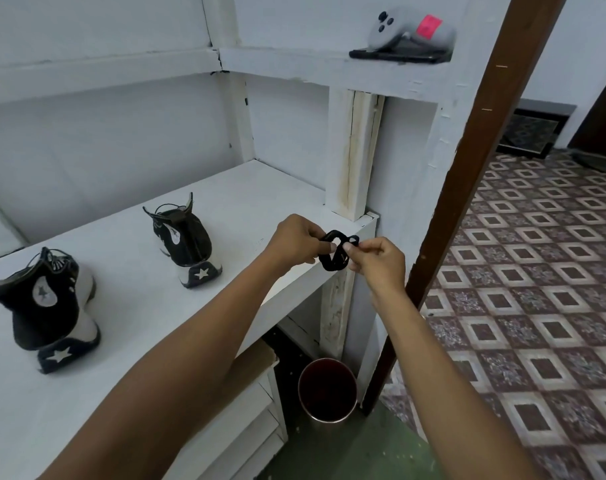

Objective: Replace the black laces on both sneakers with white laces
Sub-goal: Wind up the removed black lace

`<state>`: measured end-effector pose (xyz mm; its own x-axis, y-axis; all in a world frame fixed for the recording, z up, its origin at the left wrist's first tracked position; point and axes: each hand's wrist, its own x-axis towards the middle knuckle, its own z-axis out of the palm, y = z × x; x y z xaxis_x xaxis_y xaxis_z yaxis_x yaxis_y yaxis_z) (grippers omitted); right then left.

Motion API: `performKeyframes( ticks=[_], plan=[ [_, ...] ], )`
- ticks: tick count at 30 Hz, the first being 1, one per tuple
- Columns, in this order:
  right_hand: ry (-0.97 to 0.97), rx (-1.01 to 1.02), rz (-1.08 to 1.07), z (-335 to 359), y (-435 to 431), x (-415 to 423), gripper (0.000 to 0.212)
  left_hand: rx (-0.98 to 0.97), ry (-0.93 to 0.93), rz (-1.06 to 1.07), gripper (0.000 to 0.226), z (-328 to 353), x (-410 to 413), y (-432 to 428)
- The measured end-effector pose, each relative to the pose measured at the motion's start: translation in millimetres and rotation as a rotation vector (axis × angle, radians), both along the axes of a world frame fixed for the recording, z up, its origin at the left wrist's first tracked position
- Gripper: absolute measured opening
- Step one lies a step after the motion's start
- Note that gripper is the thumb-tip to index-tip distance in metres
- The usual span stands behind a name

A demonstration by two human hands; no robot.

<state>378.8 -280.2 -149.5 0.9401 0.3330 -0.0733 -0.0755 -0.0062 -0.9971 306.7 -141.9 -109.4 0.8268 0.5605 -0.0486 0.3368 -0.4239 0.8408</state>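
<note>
1. Black lace bundle (336,252) sat between our hands, over the right end of the white shelf (260,202).
2. Left hand (299,242) and right hand (377,259) each pinched it.
3. We judged it light, limp, best gripped mid-coil.

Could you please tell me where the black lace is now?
Head view, right of centre: the left hand and right hand pinch the black lace at the right end of the white shelf, right of both sneakers.
</note>
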Motion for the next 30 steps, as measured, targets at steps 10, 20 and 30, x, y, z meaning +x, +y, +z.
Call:
performKeyframes(
  ticks=[10,20,30],
  plan=[
    [-0.138,-0.165,0.238,-5,-4,17,0.022,0.030,0.063,-0.067,0.011,-12,7,2],
    [-0.353,-0.579,0.265,-19,-10,24,0.041,0.200,0.367,-0.178,0.059,-23,14,-2],
    [-0.329,-0.508,0.264,-3,-8,11,0.032,0.222,0.259,-0.079,0.046,-2,-2,3]
  ],
)
